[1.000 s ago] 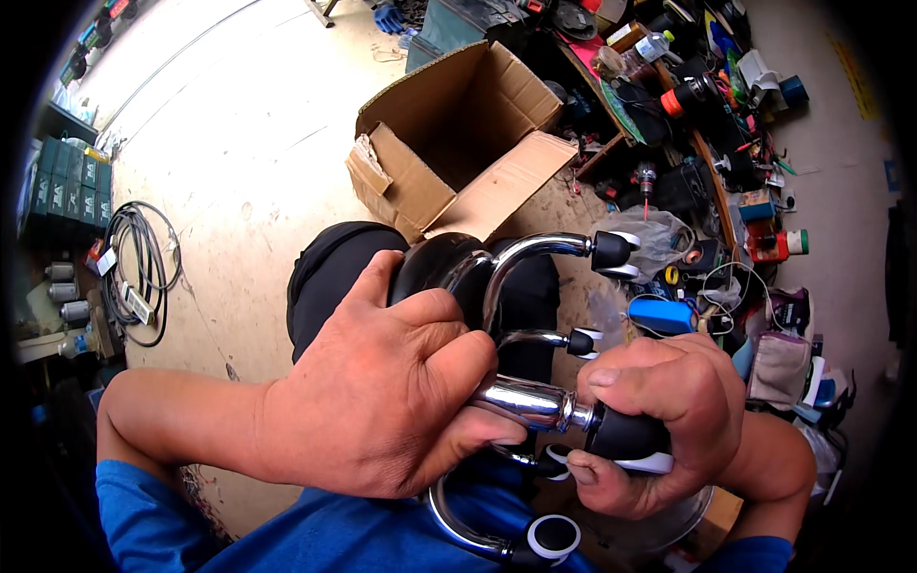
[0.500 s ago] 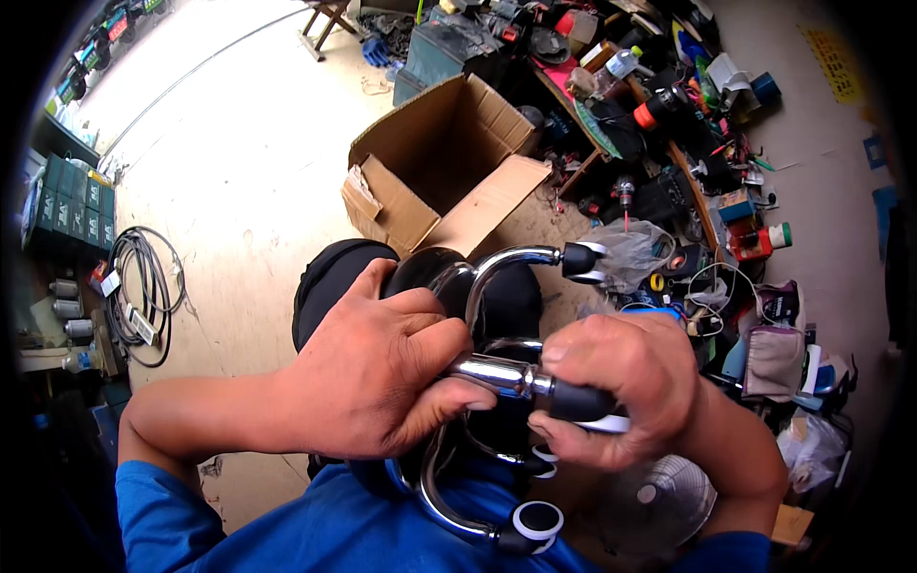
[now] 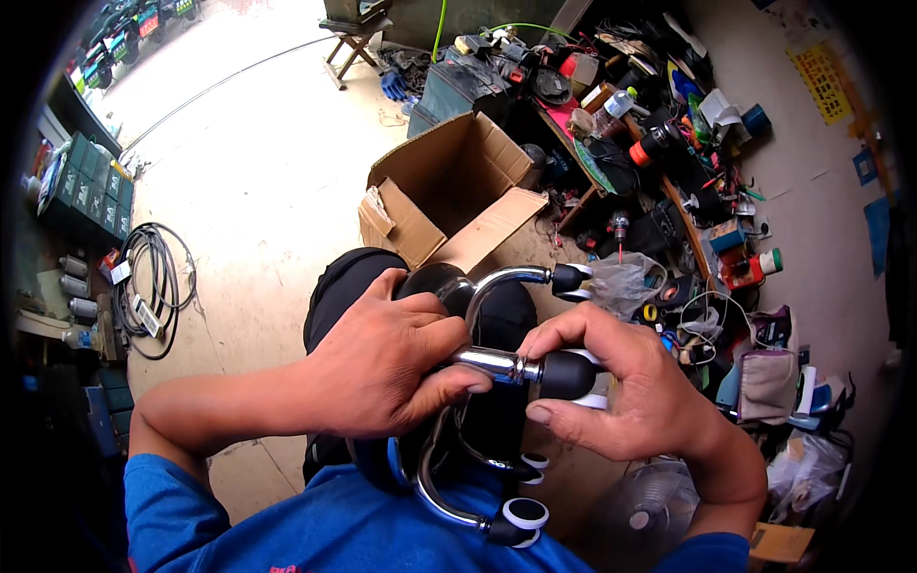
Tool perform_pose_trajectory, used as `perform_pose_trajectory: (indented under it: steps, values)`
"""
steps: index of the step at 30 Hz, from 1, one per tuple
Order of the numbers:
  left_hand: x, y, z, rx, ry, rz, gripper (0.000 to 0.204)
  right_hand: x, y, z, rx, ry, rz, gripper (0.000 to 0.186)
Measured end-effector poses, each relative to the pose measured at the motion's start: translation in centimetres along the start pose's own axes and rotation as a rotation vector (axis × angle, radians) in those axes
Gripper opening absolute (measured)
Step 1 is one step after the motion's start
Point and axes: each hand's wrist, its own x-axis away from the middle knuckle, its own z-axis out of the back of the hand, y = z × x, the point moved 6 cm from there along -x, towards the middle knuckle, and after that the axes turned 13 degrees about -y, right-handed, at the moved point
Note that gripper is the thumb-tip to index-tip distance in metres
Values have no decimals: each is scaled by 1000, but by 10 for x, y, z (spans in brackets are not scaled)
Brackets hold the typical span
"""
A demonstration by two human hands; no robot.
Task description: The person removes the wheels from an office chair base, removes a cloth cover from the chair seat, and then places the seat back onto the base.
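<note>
A chrome stool base with curved tubular legs rests across my lap, its black hub [image 3: 437,280] partly hidden. My left hand [image 3: 387,368] is closed round one chrome leg [image 3: 497,363] that points right. At that leg's end is a black caster [image 3: 567,374] with white-edged wheels. My right hand [image 3: 626,382] curves loosely round this caster, index finger above and thumb below; its other fingers are hidden. Another caster [image 3: 571,279] tips the far leg, and a black-and-white caster [image 3: 522,520] ends the near leg, by my blue shirt.
Beyond my knees stands an open cardboard box [image 3: 449,181]. Tools and parts crowd a bench [image 3: 683,210] at the right. A coiled black cable [image 3: 158,286] lies on the floor at the left, near stacked dark green boxes [image 3: 88,191]. A fan [image 3: 650,506] is at the lower right.
My right hand has loosened round the caster, with thumb and index finger spread wider and more of its black body showing. My left hand keeps its grip. The view has tilted slightly.
</note>
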Motion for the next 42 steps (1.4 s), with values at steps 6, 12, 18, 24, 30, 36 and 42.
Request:
perform_pose_trajectory:
  steps: [6, 12, 18, 24, 30, 36, 42]
  values:
    - [1, 25, 22, 45, 165, -129, 38, 11, 10, -8, -100, 179, 77, 66]
    - [-30, 54, 17, 134, 84, -264, 41, 27, 24, -17, -345, 275, 142, 74]
    - [-30, 47, 18, 324, 88, -280, 33, 24, 11, -20, -537, 218, 85, 76]
    - [-11, 29, 23, 345, 180, -336, 27, 15, 2, -28, -274, 220, 1, 78]
    - [-5, 30, 19, 432, 147, -269, 31, 5, -23, -27, 226, 358, 269, 68]
    - [21, 1, 22, 13, 202, -126, 43, 4, -24, -24, 465, 275, 406, 56]
    - [15, -19, 2, 253, -6, -167, 38, -3, -32, -26, 666, 203, 413, 48]
